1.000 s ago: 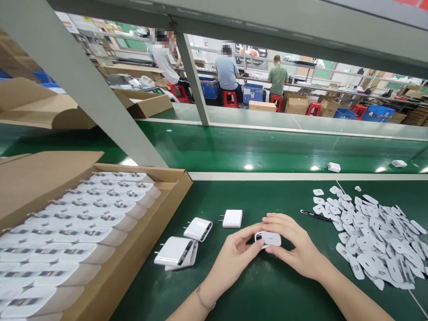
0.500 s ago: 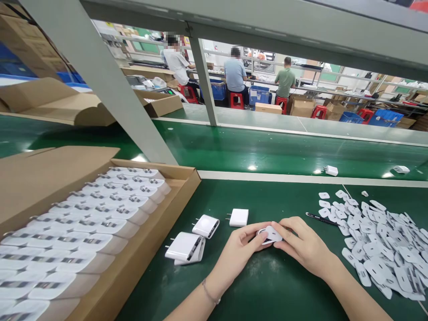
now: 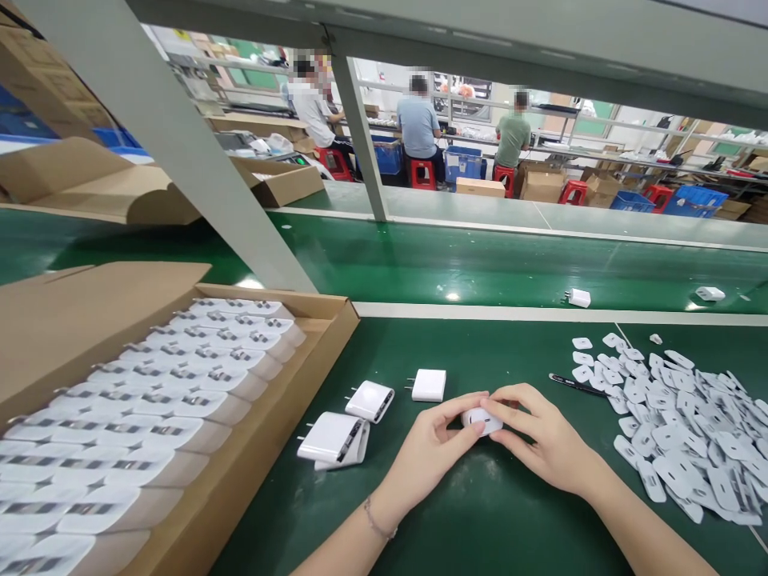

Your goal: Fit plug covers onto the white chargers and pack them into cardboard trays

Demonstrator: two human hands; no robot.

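A white charger (image 3: pixel 482 422) is held between my two hands above the green bench, its flat end face turned up toward me. My left hand (image 3: pixel 441 440) is closed around its left side, thumb at the lower edge of the face. From the right, the fingertips and thumb of my right hand (image 3: pixel 531 428) pinch its other side. Fingers hide much of the charger's body. Left of my hands lie a charger (image 3: pixel 430 385) with prongs pointing left, another charger (image 3: pixel 370 400), and a charger (image 3: pixel 330 438) resting on one more. A heap of white cover plates (image 3: pixel 678 432) spreads to the right.
A cardboard box (image 3: pixel 312 376) with rows of chargers stands on the left. A black pen-like tool (image 3: pixel 576 386) lies beside the plates. Two chargers sit on the green strip (image 3: pixel 420 272) beyond. A grey frame post (image 3: pixel 210 168) slants upward; several people sit on stools behind.
The white plate, tilted over the charger before, now lies flush against its end face. My right fingertips have shifted slightly on it. The whole view has moved a little.
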